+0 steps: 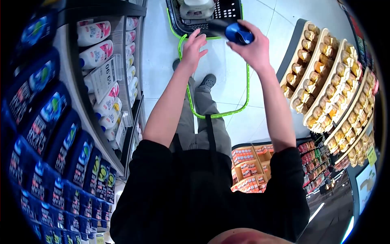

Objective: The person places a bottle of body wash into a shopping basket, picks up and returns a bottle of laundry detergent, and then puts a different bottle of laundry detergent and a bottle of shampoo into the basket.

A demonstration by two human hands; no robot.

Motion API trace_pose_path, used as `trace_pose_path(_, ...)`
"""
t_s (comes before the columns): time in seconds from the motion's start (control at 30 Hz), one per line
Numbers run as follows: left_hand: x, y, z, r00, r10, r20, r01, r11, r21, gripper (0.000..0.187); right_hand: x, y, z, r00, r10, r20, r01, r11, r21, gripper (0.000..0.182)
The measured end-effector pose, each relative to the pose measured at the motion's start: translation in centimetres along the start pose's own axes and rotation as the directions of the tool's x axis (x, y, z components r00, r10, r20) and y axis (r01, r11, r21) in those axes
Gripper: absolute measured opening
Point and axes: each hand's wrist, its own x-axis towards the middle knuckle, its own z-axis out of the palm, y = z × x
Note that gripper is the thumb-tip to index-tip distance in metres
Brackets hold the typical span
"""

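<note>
Your right hand [254, 48] is closed around a dark bottle with a blue cap [239, 33], and you hold it just over the near edge of the black shopping basket [227, 12], at the side where the green handle [185, 42] rises. The fingers wrap the neck and shoulder of the bottle, close under the cap, and the body points toward the basket, partly hidden by your hand. Your left hand [194, 48] is empty, with its fingers loosely spread, and it rests on or just beside the green handle at the near edge; I cannot tell if it really grips it. The two hands are apart, one on each side of that edge. I judge the bottle to be a full plastic container of liquid, so it will feel rather heavy for its size and stiff, not fragile, but the smooth wall may be slippery. The neck under the cap is a good place to hold, because the cap stops the hand from sliding; for more control, support the body from below. Inside the basket, a white bottle [197, 7] already lies toward the far side. Shelves of white and pink bottles [95, 44] stand at your left, and a display of yellow packs [329, 77] at your right.
</note>
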Motion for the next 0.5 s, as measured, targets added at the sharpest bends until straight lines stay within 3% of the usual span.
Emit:
trace_pose_path(0.1,0.7,-2.3,-3.6,0.999,-0.038,0.016,0.037,0.998,0.060,0.060,3.8,7.2,6.4,0.993,-0.105,0.060,0.113,0.984,-0.139,0.065)
trace_pose_path(0.27,-3.5,-11.4,-13.0,0.947,0.012,-0.322,0.060,0.975,0.213,0.064,8.2,15.3,14.9,0.940,-0.269,0.212,0.316,0.919,-0.234,0.054)
trace_pose_path(0.33,-5.5,-14.5,-15.3,0.899,-0.116,-0.422,0.211,0.959,0.187,0.075,8.9,16.5,17.1,0.933,-0.063,0.353,0.164,0.950,-0.264,0.043)
trace_pose_path(0.43,-7.3,-18.9,-16.2,0.912,-0.262,-0.316,0.331,0.924,0.190,0.076,10.4,18.8,19.7,0.900,0.007,0.436,0.131,0.949,-0.286,0.041)
trace_pose_path(0.47,-7.8,-20.0,-15.9,0.917,-0.300,-0.261,0.354,0.916,0.191,0.073,11.2,18.3,20.0,0.871,0.041,0.489,0.167,0.912,-0.374,0.044)
trace_pose_path(0.5,-8.2,-21.0,-15.9,0.916,-0.362,-0.173,0.394,0.895,0.211,0.060,11.8,18.0,20.4,0.821,0.149,0.551,0.091,0.919,-0.385,0.045)
